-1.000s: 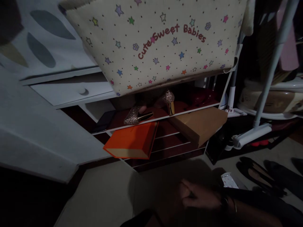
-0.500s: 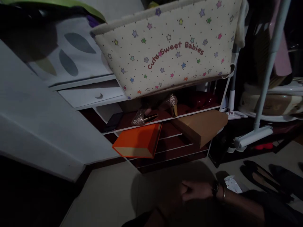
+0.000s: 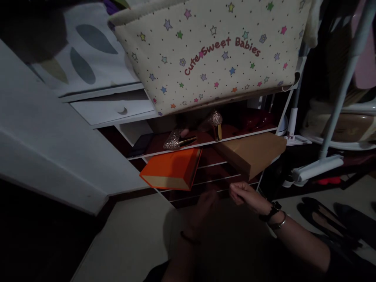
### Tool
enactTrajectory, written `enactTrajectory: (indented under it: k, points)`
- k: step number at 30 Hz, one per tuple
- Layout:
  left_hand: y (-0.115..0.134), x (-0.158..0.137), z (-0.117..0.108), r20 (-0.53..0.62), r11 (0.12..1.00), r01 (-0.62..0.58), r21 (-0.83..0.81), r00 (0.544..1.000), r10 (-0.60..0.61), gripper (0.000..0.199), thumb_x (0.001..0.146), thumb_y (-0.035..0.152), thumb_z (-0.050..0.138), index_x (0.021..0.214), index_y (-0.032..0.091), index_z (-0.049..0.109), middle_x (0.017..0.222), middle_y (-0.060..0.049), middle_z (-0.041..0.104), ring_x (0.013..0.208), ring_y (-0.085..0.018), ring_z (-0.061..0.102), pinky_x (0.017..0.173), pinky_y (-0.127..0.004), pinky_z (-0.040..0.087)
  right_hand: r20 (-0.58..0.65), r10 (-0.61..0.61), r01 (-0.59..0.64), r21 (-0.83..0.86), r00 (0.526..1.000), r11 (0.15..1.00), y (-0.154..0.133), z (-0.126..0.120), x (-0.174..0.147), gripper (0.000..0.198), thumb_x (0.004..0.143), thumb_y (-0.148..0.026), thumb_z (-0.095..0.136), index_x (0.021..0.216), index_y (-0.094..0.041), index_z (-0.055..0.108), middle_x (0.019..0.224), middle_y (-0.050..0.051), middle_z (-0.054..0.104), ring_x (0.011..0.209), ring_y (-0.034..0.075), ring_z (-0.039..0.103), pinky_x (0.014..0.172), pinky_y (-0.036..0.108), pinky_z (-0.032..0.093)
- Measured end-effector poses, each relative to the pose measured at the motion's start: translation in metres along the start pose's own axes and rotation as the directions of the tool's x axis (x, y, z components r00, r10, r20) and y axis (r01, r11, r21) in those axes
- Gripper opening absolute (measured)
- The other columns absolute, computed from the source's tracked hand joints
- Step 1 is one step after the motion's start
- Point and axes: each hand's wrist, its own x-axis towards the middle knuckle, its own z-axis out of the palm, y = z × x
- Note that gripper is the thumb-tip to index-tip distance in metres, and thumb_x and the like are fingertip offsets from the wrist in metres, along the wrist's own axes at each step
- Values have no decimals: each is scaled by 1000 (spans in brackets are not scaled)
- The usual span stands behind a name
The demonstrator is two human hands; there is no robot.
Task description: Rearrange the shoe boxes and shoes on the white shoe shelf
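Hands come first: the right hand (image 3: 245, 195), wearing a watch and bangle, has its fingers curled loosely on nothing; the left hand (image 3: 202, 207) is in shadow, its grip impossible to tell. Just beyond them, two boxes jut from the shoe rack (image 3: 211, 183): an orange box (image 3: 170, 169), long axis pointing left-forward, and a brown box (image 3: 252, 150). Above lie two glittery heels (image 3: 179, 140), under one star-printed basket (image 3: 211, 55).

White shoe rack (image 3: 205, 143): glittery heels (image 3: 179, 140) on upper tier, orange box (image 3: 172, 169) and brown box (image 3: 252, 150) below, star-print basket (image 3: 211, 55) apparently on top.
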Motion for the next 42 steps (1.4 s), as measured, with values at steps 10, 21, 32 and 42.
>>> enactTrajectory:
  k: [10, 21, 32, 42]
  points:
    - [14, -17, -6, 183, 949, 12, -315, 982, 49, 84, 82, 102, 20, 53, 24, 24, 47, 7, 11, 43, -7, 9, 47, -27, 10, 370, -47, -74, 308, 928, 948, 12, -18, 0, 86, 77, -107, 31, 54, -24, 29, 45, -11, 22, 41, 5, 14, 41, 23, 9]
    - [5, -6, -14, 235, 954, 32, -299, 971, 41, 85, 74, 106, 26, 52, 25, 23, 44, 8, 14, 40, -6, 12, 43, -26, 12, 369, -73, -72, 363, 926, 929, 18, -23, -1, 84, 83, -102, 40, 55, -23, 31, 46, -11, 23, 41, 4, 14, 40, 21, 9]
    - [17, -8, -3, 212, 935, 64, -349, 977, 12, 82, 79, 103, 23, 55, 25, 23, 46, 9, 14, 43, -7, 10, 45, -25, 12, 390, -113, -49, 380, 914, 924, 14, -27, -3, 83, 85, -100, 38, 57, -23, 31, 47, -11, 23, 41, 4, 14, 40, 20, 11]
    - [49, -6, 17, 272, 926, 23, -377, 958, 87, 86, 77, 103, 41, 50, 23, 25, 43, 9, 15, 38, -5, 12, 41, -24, 9, 423, -145, 7, 311, 895, 950, -25, -15, 3, 82, 89, -98, 36, 55, -23, 31, 47, -10, 23, 40, 5, 16, 40, 20, 12]
